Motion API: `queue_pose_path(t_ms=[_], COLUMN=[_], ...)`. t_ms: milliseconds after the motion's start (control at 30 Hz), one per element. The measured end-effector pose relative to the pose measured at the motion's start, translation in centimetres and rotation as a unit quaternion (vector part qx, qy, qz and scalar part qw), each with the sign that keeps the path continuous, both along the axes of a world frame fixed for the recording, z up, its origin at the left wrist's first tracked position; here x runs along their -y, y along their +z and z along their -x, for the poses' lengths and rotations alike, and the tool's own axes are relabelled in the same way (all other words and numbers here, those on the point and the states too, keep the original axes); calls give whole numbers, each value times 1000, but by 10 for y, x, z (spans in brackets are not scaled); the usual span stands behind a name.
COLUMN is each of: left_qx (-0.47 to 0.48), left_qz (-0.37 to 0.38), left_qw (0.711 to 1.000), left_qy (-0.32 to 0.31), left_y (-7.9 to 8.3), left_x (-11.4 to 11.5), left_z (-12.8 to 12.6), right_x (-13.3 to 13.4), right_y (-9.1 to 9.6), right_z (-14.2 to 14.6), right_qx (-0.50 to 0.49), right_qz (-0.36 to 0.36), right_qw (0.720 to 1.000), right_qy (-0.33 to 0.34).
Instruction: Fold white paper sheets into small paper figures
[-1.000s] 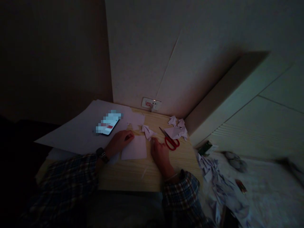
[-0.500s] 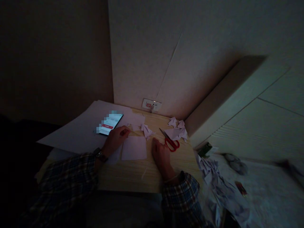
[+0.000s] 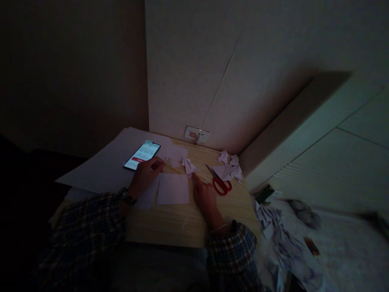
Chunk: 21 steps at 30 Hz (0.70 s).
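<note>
My left hand [image 3: 146, 174] rests over the white sheets, just below the phone, its fingers curled in with nothing visible in them. My right hand [image 3: 206, 198] lies on the table with the index finger stretched out and the other fingers bent. That fingertip is at the lower edge of a small folded paper figure [image 3: 189, 166], apparently touching it. Between the hands lies a flat square of white paper [image 3: 173, 190]. Scissors with red handles [image 3: 222, 186] lie right of my right hand, blades pointing away to the left.
A lit phone [image 3: 142, 156] lies on large white sheets [image 3: 100, 170] at the left of the wooden table [image 3: 164, 227]. Several folded paper figures [image 3: 234, 161] sit at the back right. A wall socket [image 3: 196, 134] is behind. Crumpled or folded papers [image 3: 282, 231] lie right of the table.
My right index finger has stretched forward to the folded paper figure. My left hand stays nearly in place. The whole view has shifted slightly.
</note>
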<state>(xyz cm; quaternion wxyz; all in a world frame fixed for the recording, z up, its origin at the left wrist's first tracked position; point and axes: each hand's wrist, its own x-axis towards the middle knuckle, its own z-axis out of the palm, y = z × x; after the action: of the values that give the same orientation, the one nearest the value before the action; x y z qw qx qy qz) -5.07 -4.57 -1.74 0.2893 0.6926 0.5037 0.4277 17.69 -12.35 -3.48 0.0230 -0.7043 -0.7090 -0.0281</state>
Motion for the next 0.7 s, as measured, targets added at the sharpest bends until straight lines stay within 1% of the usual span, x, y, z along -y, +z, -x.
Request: queue_pose_path(t_ms=[200, 400, 600, 700], left_qx=[-2, -14, -21, -28], left_qz=[-1, 2, 0, -6], left_qw=[1000, 1000, 999, 999], left_qy=[-9, -22, -27, -32], left_y=[-4, -6, -8, -8], left_x=[0, 0, -1, 0], left_z=[-2, -2, -2, -3], right_x=[-1, -3, -3, -1], right_y=[1, -5, -5, -1], right_z=[1, -2, -1, -1], right_qx=[-5, -13, -28, -44], right_qz=[6, 10, -1, -18], right_qw=[1000, 1000, 1000, 999], right_qy=[-3, 15, 9, -22])
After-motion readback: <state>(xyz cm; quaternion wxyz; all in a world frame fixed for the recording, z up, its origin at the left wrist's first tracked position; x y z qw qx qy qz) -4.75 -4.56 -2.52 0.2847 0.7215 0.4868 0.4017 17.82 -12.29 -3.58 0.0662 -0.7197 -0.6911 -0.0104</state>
